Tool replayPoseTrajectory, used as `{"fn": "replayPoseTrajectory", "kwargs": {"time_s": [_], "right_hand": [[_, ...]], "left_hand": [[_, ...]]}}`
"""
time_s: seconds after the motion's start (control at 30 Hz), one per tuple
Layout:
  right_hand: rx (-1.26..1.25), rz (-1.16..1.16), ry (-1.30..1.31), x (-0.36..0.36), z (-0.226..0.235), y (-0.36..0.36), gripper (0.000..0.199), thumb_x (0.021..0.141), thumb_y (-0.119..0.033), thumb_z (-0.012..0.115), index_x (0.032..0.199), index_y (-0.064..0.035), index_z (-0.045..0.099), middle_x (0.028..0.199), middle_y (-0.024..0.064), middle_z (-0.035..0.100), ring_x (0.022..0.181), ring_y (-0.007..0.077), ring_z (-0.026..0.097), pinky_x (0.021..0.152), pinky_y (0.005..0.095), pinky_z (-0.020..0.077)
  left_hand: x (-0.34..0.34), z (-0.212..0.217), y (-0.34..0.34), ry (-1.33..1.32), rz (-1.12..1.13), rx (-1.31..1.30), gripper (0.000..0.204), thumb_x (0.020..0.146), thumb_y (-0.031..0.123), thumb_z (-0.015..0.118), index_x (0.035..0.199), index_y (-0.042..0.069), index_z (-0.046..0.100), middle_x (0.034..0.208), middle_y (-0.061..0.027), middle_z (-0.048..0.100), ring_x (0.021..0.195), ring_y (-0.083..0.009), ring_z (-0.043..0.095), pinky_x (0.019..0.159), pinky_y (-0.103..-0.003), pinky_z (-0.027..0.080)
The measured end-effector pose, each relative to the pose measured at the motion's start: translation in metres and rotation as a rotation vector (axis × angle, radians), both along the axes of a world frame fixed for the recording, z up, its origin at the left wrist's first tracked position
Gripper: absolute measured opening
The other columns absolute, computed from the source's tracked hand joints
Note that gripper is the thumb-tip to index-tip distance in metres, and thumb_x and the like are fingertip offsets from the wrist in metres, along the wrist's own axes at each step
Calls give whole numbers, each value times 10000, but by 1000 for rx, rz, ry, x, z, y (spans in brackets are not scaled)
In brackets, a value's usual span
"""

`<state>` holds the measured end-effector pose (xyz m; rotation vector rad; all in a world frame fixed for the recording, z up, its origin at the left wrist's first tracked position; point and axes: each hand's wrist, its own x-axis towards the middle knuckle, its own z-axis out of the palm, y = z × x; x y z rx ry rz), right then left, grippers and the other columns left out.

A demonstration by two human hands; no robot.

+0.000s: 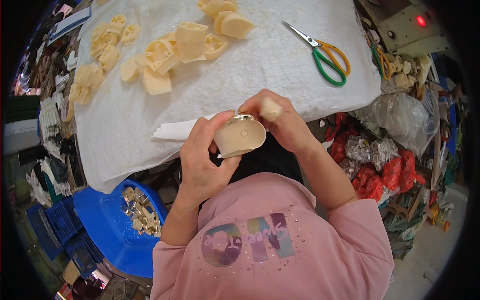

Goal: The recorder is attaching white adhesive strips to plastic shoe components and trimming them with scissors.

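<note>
My left hand is wrapped around a cream shoe heel with a shiny gold edge, its flat face with a small round mark turned up. At that gold edge, the fingers of my right hand are curled and pinched together; whatever is between them is hidden. A cream cover, seemingly a finger cot, sits on one right finger and is slightly blurred. Beside my left hand a white strip lies on the cloth-covered table. Several yellowish heels are scattered over the far left of the table.
Scissors with green and orange handles lie at the far right of the table. A blue tub of gold-coloured pieces stands below left. Red plastic bags and clear plastic crowd the right, under a machine box.
</note>
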<state>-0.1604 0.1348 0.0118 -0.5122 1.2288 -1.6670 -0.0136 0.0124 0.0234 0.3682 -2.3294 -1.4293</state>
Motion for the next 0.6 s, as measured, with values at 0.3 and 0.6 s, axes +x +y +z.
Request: {"fn": "replayPoseTrajectory", "kwargs": {"time_s": [0.3, 0.6], "right_hand": [[-16, 128, 805, -9, 8, 0, 204, 852, -231, 582, 840, -28, 561, 704, 131, 598, 642, 286, 606, 590, 326, 473], [-97, 47, 139, 0, -2, 10, 217, 937, -201, 519, 1035, -41, 628, 920, 9, 611, 787, 78, 558, 635, 227, 461]], "left_hand": [[-6, 2, 3, 6, -30, -119, 535, 623, -20, 738, 1126, 10, 557, 888, -67, 577, 756, -111, 590, 619, -212, 485], [-12, 1, 10, 179, 81, -345, 596, 565, 91, 826, 1068, 9, 516, 848, -101, 617, 738, -167, 642, 601, -243, 498]]}}
